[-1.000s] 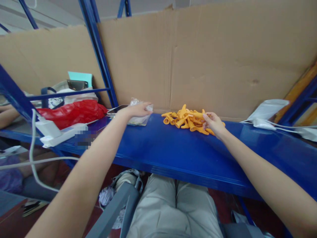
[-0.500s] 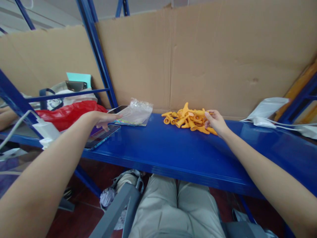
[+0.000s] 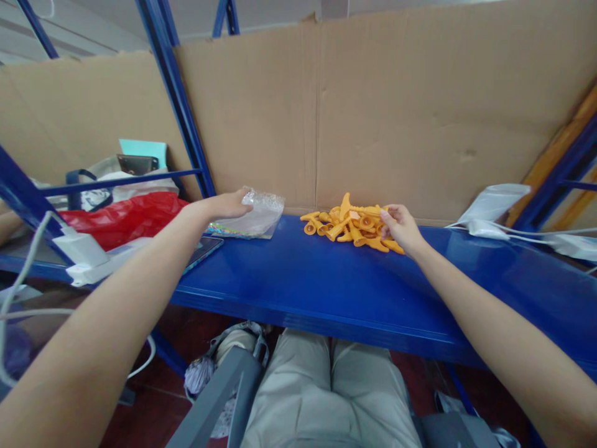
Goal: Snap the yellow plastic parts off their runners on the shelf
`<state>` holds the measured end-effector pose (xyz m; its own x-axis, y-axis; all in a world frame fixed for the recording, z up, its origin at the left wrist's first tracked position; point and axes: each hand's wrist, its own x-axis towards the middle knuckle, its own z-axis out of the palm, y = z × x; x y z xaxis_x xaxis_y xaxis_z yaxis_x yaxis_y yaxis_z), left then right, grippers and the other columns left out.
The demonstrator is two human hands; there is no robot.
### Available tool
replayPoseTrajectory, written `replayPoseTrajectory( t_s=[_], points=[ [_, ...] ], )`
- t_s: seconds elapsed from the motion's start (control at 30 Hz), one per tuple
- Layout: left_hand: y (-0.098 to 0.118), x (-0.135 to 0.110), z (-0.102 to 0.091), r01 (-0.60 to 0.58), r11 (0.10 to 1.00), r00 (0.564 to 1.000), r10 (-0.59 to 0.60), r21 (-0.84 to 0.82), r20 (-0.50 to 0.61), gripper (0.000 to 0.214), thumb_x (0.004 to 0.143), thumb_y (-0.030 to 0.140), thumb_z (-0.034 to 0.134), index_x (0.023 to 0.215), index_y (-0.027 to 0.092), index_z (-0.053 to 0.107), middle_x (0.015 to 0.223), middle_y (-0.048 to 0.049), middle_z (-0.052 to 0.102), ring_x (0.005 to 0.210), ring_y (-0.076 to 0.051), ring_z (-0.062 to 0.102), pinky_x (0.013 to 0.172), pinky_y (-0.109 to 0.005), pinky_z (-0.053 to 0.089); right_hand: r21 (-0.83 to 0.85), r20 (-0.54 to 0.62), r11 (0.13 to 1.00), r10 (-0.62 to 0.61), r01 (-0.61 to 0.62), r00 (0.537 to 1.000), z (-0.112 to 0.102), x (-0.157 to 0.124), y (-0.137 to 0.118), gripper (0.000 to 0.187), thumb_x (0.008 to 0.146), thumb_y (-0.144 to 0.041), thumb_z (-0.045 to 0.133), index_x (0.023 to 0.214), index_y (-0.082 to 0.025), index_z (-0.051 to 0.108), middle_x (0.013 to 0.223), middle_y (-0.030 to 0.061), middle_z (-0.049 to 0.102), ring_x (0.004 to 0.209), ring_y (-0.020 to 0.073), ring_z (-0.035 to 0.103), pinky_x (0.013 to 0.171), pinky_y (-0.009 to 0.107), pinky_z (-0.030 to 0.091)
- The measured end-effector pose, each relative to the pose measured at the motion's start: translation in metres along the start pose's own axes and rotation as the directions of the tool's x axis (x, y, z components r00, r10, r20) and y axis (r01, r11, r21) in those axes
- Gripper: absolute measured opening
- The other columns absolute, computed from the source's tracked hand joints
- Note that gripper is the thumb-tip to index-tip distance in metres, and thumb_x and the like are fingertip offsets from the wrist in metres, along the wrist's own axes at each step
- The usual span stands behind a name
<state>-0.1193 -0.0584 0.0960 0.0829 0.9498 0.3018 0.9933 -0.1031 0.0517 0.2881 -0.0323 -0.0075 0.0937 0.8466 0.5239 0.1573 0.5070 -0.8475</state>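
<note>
My left hand (image 3: 232,204) has its fingers closed on the upper left part of a clear plastic bag (image 3: 263,218), which lies flat on the blue shelf with a colourful strip along its bottom edge. A tablet (image 3: 205,250) lies partly under my left forearm. At the right end of a heap of orange plastic pieces (image 3: 357,235), my right hand (image 3: 402,229) pinches an orange plastic piece (image 3: 370,211) between thumb and fingers. The pieces look hollow, with flared round ends and curved, pointed parts; their exact kind I cannot make out.
Cardboard (image 3: 396,112) walls off the back of the blue shelf (image 3: 298,280). To the left are a red plastic bag (image 3: 125,218), a white charger (image 3: 81,247) with cables, and a blue upright post (image 3: 180,99). White plastic packets (image 3: 494,202) and cables lie at the right.
My left hand has moved right and away from me, from above the tablet to the clear plastic bag, and taken hold of it. My right hand stays at the orange heap.
</note>
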Motion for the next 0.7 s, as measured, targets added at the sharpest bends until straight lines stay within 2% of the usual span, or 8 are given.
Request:
replayPoseTrajectory(
  t_s=[0.1,0.23,0.3,0.37,0.43,0.5,0.6,0.7],
  points=[
    [0.059,-0.001,-0.005,-0.198,0.974,0.979,0.191,-0.107,-0.07,0.07,0.091,0.038,0.042,0.157,0.021,0.025,0.159,-0.0081,0.039,0.134,-0.022,0.053,0.113,-0.033,0.036,0.002,-0.015,0.999,-0.05,0.05,0.999,0.0,0.003,0.002,0.068,0.06,-0.076,0.076,0.095,-0.026,0.046,0.072,-0.005,0.056,0.038,0.0091,0.048,0.037,0.026,0.044],
    [0.142,0.0,0.015,-0.445,0.871,0.895,0.435,-0.208,-0.095,0.069,0.093,0.036,0.046,0.157,0.021,0.025,0.16,-0.0085,0.037,0.143,-0.022,0.042,0.115,-0.033,0.034,-0.009,-0.018,0.993,-0.119,0.119,0.993,-0.002,0.006,0.004,0.068,0.061,-0.079,0.072,0.097,-0.027,0.047,0.075,-0.0038,0.056,0.041,0.0091,0.05,0.04,0.025,0.044],
    [0.175,0.006,0.031,-0.474,0.85,0.879,0.471,-0.228,-0.072,0.067,0.095,0.035,0.047,0.156,0.018,0.027,0.157,-0.0127,0.041,0.143,-0.023,0.042,0.115,-0.033,0.035,-0.03,-0.001,0.988,-0.15,0.15,0.989,-0.004,0.008,0.005,0.067,0.064,-0.079,0.07,0.1,-0.027,0.048,0.079,-0.0022,0.058,0.044,0.0097,0.052,0.042,0.026,0.046],
    [0.197,0.014,0.047,-0.42,0.874,0.907,0.411,-0.245,-0.087,0.06,0.096,0.031,0.047,0.153,0.018,0.033,0.151,-0.0158,0.048,0.138,-0.025,0.049,0.113,-0.037,0.038,-0.058,0.019,0.982,-0.18,0.18,0.984,-0.007,0.01,0.008,0.065,0.068,-0.077,0.069,0.104,-0.027,0.049,0.085,0.0005,0.059,0.049,0.0109,0.056,0.047,0.028,0.05],
    [0.208,0.022,0.063,-0.346,0.902,0.938,0.322,-0.257,-0.131,0.048,0.097,0.022,0.043,0.144,0.016,0.046,0.142,-0.0173,0.056,0.13,-0.026,0.055,0.11,-0.039,0.041,-0.083,0.032,0.975,-0.205,0.207,0.978,-0.009,0.013,0.01,0.063,0.071,-0.076,0.067,0.106,-0.027,0.05,0.09,0.0032,0.061,0.054,0.0128,0.059,0.053,0.031,0.053],
    [0.209,0.026,0.079,-0.316,0.906,0.946,0.279,-0.281,-0.166,0.04,0.096,0.018,0.044,0.135,0.014,0.054,0.134,-0.0165,0.06,0.125,-0.025,0.058,0.107,-0.039,0.044,-0.094,0.041,0.971,-0.218,0.221,0.975,-0.01,0.015,0.012,0.061,0.073,-0.074,0.066,0.108,-0.027,0.051,0.093,0.0048,0.062,0.059,0.0146,0.061,0.058,0.034,0.056],
    [0.202,0.024,0.098,-0.355,0.877,0.932,0.303,-0.323,-0.201,0.043,0.091,0.019,0.056,0.134,0.016,0.053,0.133,-0.0141,0.059,0.126,-0.025,0.057,0.106,-0.038,0.046,-0.086,0.057,0.973,-0.212,0.216,0.976,-0.008,0.014,0.012,0.059,0.073,-0.072,0.068,0.108,-0.027,0.052,0.098,0.0057,0.062,0.062,0.0157,0.063,0.063,0.037,0.059],
    [0.196,0.018,0.105,-0.347,0.874,0.928,0.27,-0.339,-0.256,0.048,0.088,0.012,0.056,0.135,0.018,0.051,0.134,-0.0131,0.056,0.126,-0.025,0.057,0.105,-0.038,0.047,-0.059,0.115,0.977,-0.195,0.202,0.974,-0.004,0.01,0.009,0.06,0.071,-0.07,0.072,0.107,-0.027,0.053,0.099,0.0053,0.062,0.065,0.016,0.065,0.064,0.037,0.059]
  ],
)
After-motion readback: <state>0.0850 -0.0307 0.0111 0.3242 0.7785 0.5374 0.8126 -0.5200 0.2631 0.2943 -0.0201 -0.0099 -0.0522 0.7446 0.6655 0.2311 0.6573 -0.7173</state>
